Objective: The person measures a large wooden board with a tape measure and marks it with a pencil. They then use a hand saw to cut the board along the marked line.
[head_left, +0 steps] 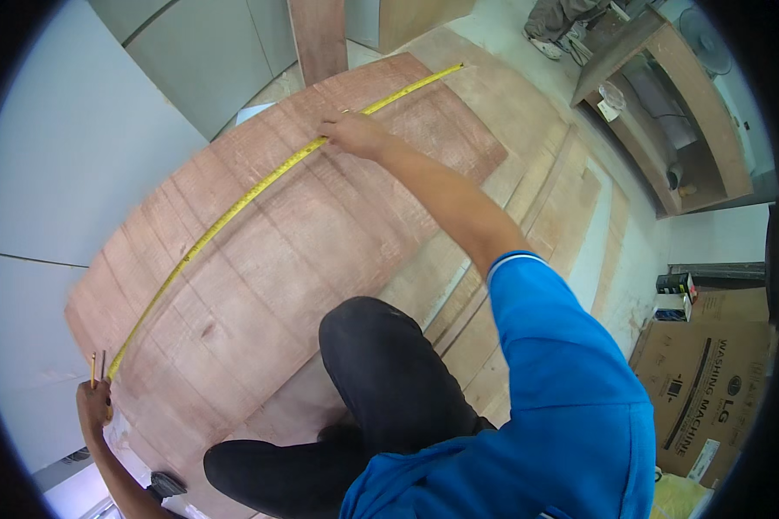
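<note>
My right hand (352, 132) pins the yellow tape measure (234, 210) flat near the plywood sheet's (303, 251) far edge; my left hand (93, 405), closed on a pencil (93, 369), anchors it at the near corner. The tape should be taut before I mark.

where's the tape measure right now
In the head view, the yellow tape measure stretches across the reddish plywood sheet, from the left hand at lower left past the right hand.
</note>
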Available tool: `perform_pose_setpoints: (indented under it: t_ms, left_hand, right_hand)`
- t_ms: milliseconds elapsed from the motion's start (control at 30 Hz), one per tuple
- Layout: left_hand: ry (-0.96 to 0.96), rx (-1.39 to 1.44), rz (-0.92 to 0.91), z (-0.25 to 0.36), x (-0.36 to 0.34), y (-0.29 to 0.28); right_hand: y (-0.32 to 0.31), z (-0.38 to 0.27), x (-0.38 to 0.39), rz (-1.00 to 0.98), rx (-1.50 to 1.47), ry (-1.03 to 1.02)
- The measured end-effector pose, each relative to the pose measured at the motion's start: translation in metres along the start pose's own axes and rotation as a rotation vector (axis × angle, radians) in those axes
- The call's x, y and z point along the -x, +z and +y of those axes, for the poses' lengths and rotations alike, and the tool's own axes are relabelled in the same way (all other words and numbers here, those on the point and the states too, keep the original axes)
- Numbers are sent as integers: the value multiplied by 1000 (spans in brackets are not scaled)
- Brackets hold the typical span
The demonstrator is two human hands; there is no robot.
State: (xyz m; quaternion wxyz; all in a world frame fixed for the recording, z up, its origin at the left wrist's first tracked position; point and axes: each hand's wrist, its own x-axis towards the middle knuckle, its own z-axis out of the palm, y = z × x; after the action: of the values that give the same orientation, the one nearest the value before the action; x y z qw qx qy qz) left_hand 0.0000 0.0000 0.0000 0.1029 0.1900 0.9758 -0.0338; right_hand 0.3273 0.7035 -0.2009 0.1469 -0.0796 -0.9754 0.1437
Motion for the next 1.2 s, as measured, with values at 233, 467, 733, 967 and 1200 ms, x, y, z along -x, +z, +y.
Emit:
perform_pose_setpoints:
  t_ms: [233, 467, 733, 967, 1200]
  left_hand:
    - [-44, -55, 195, -4, -14, -26]
    - [-110, -43, 197, -1, -13, -24]
    - [-87, -63, 184, 2, -18, -29]
    - [-58, -46, 153, -12, -21, -26]
    - [-70, -96, 156, -8, -24, -28]
  right_hand:
    - [19, 0, -71, 190, -14, 2]
    - [36, 3, -102, 179, -141, 92]
    - [45, 3, -100, 134, -75, 133]
    - [47, -3, -95, 178, -52, 77]
    - [41, -7, -95, 83, -35, 92]
